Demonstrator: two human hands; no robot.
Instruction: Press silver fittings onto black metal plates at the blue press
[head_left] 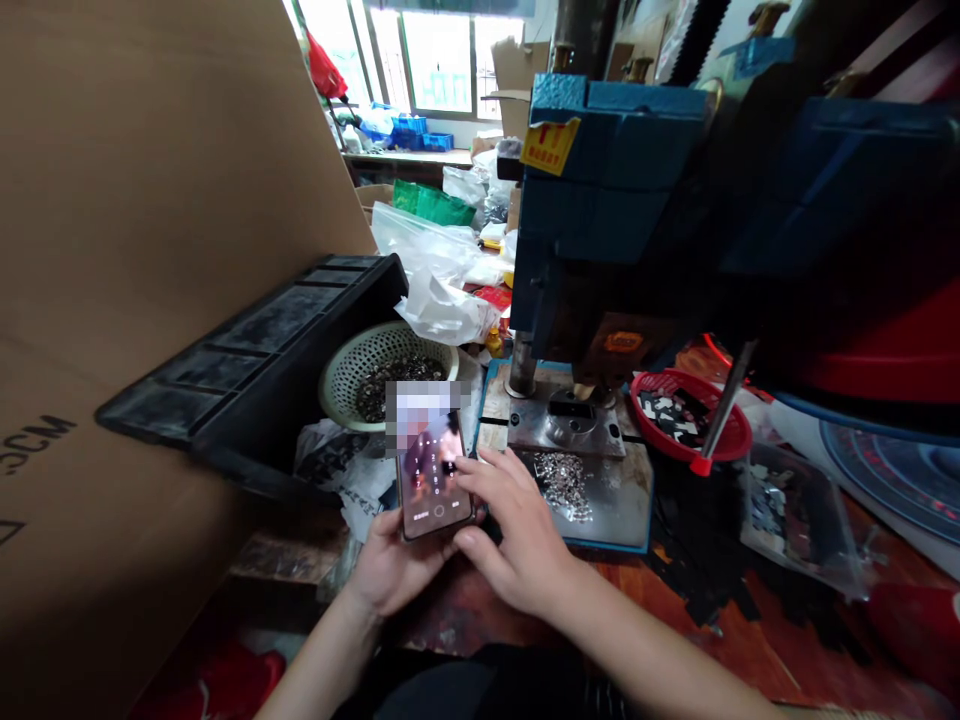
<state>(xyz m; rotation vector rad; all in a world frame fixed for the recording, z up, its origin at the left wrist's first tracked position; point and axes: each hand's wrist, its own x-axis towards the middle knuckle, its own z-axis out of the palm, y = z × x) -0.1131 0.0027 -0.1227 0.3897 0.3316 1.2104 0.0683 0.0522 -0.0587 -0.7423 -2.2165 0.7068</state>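
A smartphone (437,475) with a lit number keypad on its screen rests in my left hand (394,570), whose fingers wrap round its lower edge. My right hand (517,530) hovers at the phone's right side with its fingers stretched and apart, a fingertip at or close to the screen. Behind my right hand, a heap of small shiny metal parts (562,485) lies on the steel plate of the blue press (607,210). Past the phone stands a pale green perforated basket (349,375) of small dark parts. Part of the phone screen is blurred out.
A black plastic crate (255,345) and a large cardboard box (150,200) stand on the left. To the right are a red basket (739,435) of black and white pieces, a clear plastic tray (806,530) and a red-handled lever (724,410). Plastic bags (427,245) lie at the back.
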